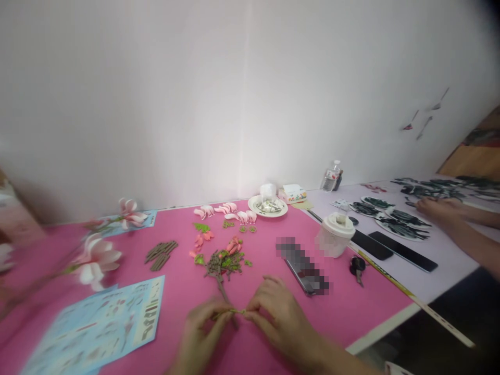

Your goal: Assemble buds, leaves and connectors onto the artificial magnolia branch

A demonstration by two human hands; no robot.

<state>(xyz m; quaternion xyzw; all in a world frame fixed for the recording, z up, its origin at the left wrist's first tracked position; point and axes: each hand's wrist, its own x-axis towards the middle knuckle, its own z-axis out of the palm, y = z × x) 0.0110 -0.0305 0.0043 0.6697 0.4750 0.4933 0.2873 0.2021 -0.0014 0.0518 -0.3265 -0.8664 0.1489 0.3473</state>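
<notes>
— What do the hands hold?
— The left hand (203, 330) and right hand (275, 312) both pinch a thin green piece (231, 311), blurred, low over the pink table (351, 307), near the brown branch (216, 268).

A plain white wall (234, 94) fills the upper half of the view, with no window in it. A soft bright patch of light sits low at its middle, just above the far edge of the table. The long table (363, 312) stands flush against the wall. A bright pink covering (183, 271) lies over its left and middle, and a pale lilac surface (449, 265) over its right end. A white rim shows along the near right edge. Below that edge all is in deep shadow. A wood-toned panel (478, 156) rises beyond the table's far right corner.
</notes>
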